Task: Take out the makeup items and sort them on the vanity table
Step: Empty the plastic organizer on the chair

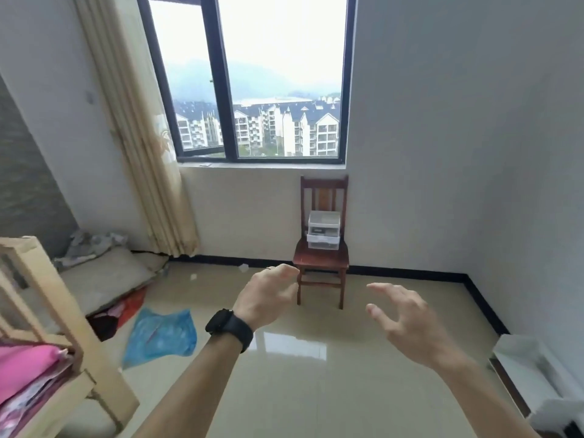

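Observation:
A small clear plastic drawer organizer [324, 230] stands on the seat of a dark wooden chair [321, 257] against the far wall under the window. Both my arms are stretched out toward it over the tiled floor. My left hand [267, 295], with a black watch on the wrist, is held in the air with fingers loosely curled and holds nothing. My right hand [403, 319] is spread with fingers apart, also holding nothing. Both hands are well short of the chair. What lies inside the drawers is too small to tell.
A light wooden rack [57, 311] with pink fabric stands at the near left. A blue plastic bag [161, 335] and cushions [104, 276] lie on the floor at left. A white piece of furniture [534, 371] sits by the right wall. A curtain [139, 137] hangs left of the window.

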The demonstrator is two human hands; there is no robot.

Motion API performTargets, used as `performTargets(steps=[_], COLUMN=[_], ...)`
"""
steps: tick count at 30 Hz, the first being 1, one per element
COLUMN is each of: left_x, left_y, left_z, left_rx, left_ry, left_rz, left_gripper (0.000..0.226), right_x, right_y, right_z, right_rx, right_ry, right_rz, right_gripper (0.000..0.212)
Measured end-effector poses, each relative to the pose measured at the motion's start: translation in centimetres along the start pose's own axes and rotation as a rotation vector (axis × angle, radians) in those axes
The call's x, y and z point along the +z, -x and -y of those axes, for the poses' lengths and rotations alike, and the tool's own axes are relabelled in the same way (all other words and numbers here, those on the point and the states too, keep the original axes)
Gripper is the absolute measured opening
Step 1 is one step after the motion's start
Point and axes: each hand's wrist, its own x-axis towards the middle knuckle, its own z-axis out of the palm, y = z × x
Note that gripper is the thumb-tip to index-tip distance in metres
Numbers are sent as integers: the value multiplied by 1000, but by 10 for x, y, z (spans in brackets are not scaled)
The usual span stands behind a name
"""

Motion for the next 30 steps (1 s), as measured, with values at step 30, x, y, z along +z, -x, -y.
performTargets(steps=[30], left_x=[175], left_y=[-738], left_z=[227], left_rx=[-226], left_ry=[13], left_rz=[232], left_gripper=[29], right_x=[204], right_y=[-709], right_z=[-268], right_rx=[258], right_ry=[-49], right_rz=[251], right_gripper=[30])
